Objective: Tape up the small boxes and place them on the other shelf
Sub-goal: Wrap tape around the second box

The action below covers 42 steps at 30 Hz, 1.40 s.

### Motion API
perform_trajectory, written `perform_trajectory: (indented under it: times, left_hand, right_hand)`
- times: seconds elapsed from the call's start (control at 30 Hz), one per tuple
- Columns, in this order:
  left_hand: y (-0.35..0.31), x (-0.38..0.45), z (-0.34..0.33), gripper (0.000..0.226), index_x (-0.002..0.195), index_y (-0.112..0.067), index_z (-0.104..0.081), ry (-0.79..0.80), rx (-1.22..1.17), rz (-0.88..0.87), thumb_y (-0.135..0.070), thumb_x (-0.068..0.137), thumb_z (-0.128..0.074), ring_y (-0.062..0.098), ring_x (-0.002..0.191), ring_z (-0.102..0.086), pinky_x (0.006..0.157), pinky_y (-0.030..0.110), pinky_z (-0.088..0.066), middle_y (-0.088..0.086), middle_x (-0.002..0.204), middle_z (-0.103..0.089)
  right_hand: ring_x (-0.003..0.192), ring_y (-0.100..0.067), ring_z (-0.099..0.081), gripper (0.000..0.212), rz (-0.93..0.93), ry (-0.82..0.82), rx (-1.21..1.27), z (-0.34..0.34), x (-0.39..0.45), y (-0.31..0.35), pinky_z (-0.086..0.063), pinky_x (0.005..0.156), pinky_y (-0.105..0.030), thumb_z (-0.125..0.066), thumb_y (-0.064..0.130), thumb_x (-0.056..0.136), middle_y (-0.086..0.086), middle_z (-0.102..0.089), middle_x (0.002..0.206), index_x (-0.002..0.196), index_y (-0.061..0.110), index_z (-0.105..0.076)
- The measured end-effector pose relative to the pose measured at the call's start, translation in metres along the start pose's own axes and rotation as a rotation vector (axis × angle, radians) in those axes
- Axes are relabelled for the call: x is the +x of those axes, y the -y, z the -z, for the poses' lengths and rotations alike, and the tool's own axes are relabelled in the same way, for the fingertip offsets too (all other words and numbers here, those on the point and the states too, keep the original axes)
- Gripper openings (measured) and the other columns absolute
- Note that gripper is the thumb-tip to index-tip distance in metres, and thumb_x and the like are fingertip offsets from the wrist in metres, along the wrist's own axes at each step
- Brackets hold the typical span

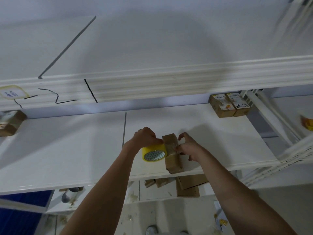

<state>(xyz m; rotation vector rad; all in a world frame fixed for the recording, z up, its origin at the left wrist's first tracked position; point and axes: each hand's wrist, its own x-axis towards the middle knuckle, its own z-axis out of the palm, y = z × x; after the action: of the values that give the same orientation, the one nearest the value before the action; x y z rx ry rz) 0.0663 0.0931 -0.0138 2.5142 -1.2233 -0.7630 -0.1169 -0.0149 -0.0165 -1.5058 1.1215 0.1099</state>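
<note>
A small brown cardboard box [173, 161] lies on the white shelf board [76, 150], near its front edge. A yellow roll of tape [154, 152] stands against the box's left side, and my left hand [145, 137] grips it from above. A strip of clear tape runs from the roll across the box top. My right hand [188, 146] is on the right side of the box, fingers curled, pinching the tape end and pressing on the box.
Two taped boxes [228, 105] stand at the back right of the same shelf, and another box [10, 122] at the far left. A shelf beam [152, 85] hangs above. Below lie loose cardboard boxes [188, 185] and scraps. A white rack upright [274, 119] stands on the right.
</note>
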Motion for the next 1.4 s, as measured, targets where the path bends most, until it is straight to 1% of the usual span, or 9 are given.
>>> perform_trajectory:
  times: [0.13, 0.23, 0.33, 0.4, 0.57, 0.97, 1.1, 1.27, 1.4]
  left_hand:
    - [-0.007, 0.002, 0.0, 0.04, 0.065, -0.024, -0.063, -0.031, 0.033, -0.026, -0.059, 0.083, -0.069, 0.017, 0.075, -0.061, 0.066, 0.026, -0.046, -0.005, 0.067, -0.058]
    - [-0.008, 0.003, 0.001, 0.042, 0.059, -0.025, -0.06, -0.05, 0.051, -0.044, -0.059, 0.081, -0.071, 0.018, 0.073, -0.059, 0.066, 0.028, -0.044, -0.007, 0.064, -0.054]
    - [0.002, 0.004, -0.006, 0.043, 0.058, -0.026, -0.058, -0.038, 0.124, -0.042, -0.061, 0.078, -0.072, 0.019, 0.072, -0.06, 0.066, 0.029, -0.045, -0.008, 0.063, -0.052]
    - [0.007, 0.004, -0.011, 0.044, 0.056, -0.026, -0.057, -0.035, 0.134, -0.022, -0.061, 0.077, -0.072, 0.019, 0.073, -0.061, 0.065, 0.028, -0.045, -0.007, 0.063, -0.054]
    - [0.004, 0.008, -0.009, 0.045, 0.067, -0.023, -0.064, -0.069, 0.195, -0.044, -0.066, 0.075, -0.071, 0.02, 0.074, -0.062, 0.068, 0.029, -0.045, -0.008, 0.064, -0.054]
    - [-0.009, 0.011, 0.002, 0.054, 0.089, -0.019, -0.074, -0.009, 0.48, -0.155, -0.071, 0.079, -0.066, 0.022, 0.098, -0.063, 0.093, 0.035, -0.042, -0.006, 0.083, -0.053]
    - [-0.003, 0.016, 0.004, 0.049, 0.08, -0.023, -0.068, 0.024, 0.471, -0.135, -0.072, 0.078, -0.065, 0.022, 0.099, -0.064, 0.093, 0.034, -0.041, -0.007, 0.08, -0.052]
    - [-0.005, 0.023, -0.003, 0.063, 0.1, -0.019, -0.074, 0.016, 0.53, -0.154, -0.077, 0.077, -0.062, 0.022, 0.108, -0.062, 0.099, 0.037, -0.039, -0.002, 0.106, -0.065]
    - [-0.005, 0.026, -0.007, 0.062, 0.101, -0.019, -0.072, -0.007, 0.533, -0.153, -0.075, 0.077, -0.063, 0.02, 0.108, -0.062, 0.102, 0.037, -0.036, -0.003, 0.108, -0.066]
  right_hand:
    - [0.086, -0.022, -0.062, 0.018, 0.003, 0.03, 0.009, -0.002, -0.002, 0.002, -0.044, 0.083, -0.048, -0.057, 0.008, 0.096, -0.007, -0.065, 0.091, 0.094, 0.025, -0.061]
    - [0.093, -0.024, -0.067, 0.021, -0.033, 0.032, 0.031, -0.001, -0.001, 0.0, -0.045, 0.085, -0.054, -0.058, 0.006, 0.096, -0.009, -0.069, 0.103, 0.089, 0.025, -0.062]
    - [0.103, -0.026, -0.068, 0.024, -0.045, 0.042, 0.064, -0.001, -0.001, -0.006, -0.047, 0.078, -0.049, -0.061, 0.003, 0.095, -0.012, -0.07, 0.113, 0.084, 0.024, -0.059]
    - [0.105, -0.027, -0.067, 0.022, -0.049, 0.053, 0.084, -0.003, -0.001, -0.006, -0.045, 0.086, -0.055, -0.062, 0.003, 0.095, -0.013, -0.069, 0.115, 0.086, 0.023, -0.058]
    - [0.108, -0.028, -0.067, 0.021, -0.052, 0.059, 0.063, -0.002, -0.002, -0.002, -0.042, 0.096, -0.066, -0.063, 0.003, 0.095, -0.015, -0.068, 0.118, 0.087, 0.022, -0.059]
    - [0.105, -0.024, -0.067, 0.025, -0.037, 0.012, -0.001, -0.009, -0.006, 0.0, -0.039, 0.099, -0.068, -0.058, 0.005, 0.098, -0.005, -0.069, 0.113, 0.085, 0.023, -0.07]
    - [0.108, -0.026, -0.066, 0.026, -0.025, 0.001, -0.02, -0.011, -0.005, 0.0, -0.044, 0.09, -0.056, -0.057, 0.007, 0.099, -0.007, -0.069, 0.114, 0.084, 0.023, -0.07]
    - [0.099, -0.022, -0.065, 0.023, 0.007, -0.018, -0.04, -0.013, -0.007, 0.003, -0.041, 0.058, -0.025, -0.051, 0.004, 0.101, -0.008, -0.066, 0.106, 0.092, 0.019, -0.066]
    - [0.084, -0.02, -0.06, 0.024, 0.064, -0.061, -0.1, -0.018, -0.004, -0.001, -0.045, 0.056, -0.02, -0.051, 0.001, 0.098, -0.007, -0.063, 0.098, 0.091, 0.019, -0.066]
